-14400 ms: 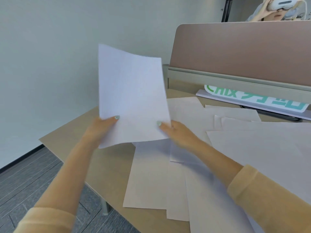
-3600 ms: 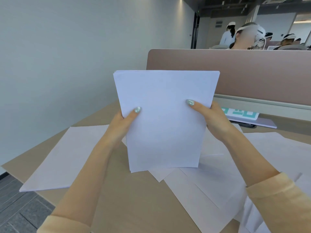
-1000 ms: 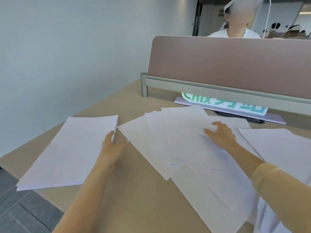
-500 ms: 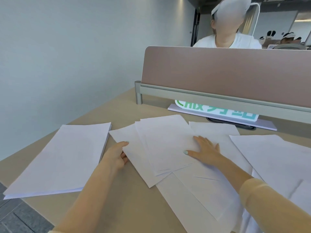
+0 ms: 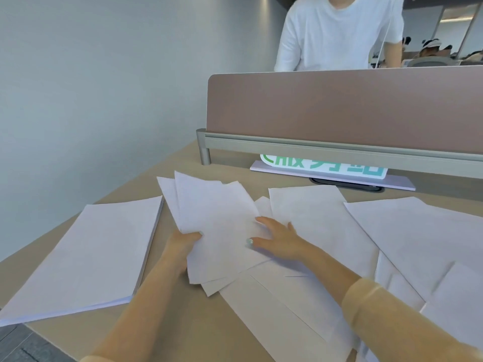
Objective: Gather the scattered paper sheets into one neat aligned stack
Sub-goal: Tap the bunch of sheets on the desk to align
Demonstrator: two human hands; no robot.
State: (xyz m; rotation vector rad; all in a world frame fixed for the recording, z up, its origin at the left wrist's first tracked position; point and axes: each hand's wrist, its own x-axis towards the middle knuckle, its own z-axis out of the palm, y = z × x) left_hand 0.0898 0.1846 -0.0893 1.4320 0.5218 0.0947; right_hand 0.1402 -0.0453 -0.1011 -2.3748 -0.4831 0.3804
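left hand (image 5: 183, 244) grips the left edge of a small fanned bunch of sheets (image 5: 217, 220), fingers tucked under + thumb side on top, so it's clamped on the paper. the bunch is tilted, its far corners lifted off the desk (image 5: 183, 304) and splayed, edges not lined up. right hand (image 5: 277, 241) lies flat on the same bunch's right side w/ fingers spread + straight, pressing down, not curled round anything; 1 painted nail shows on the thumb.

neat stack (image 5: 86, 254) sits at the desk's left edge, well left of the bunch, squared up, near corner hanging just over the desk edge. can't tell how many sheets are in it.

loose sheets (image 5: 321, 220) lie scattered to the right of the hands + under the right forearm, overlapping each other at odd angles; more run off toward the right edge of view. 1 long sheet (image 5: 277, 314) lies diagonal near the front, partly under the bunch.

behind: brown divider panel (image 5: 339, 108) on a grey rail across the back of the desk, a white sign w/ green lettering (image 5: 324, 168) lying just under it. person in a white t-shirt (image 5: 337, 32) stands past the divider. grey wall at left.
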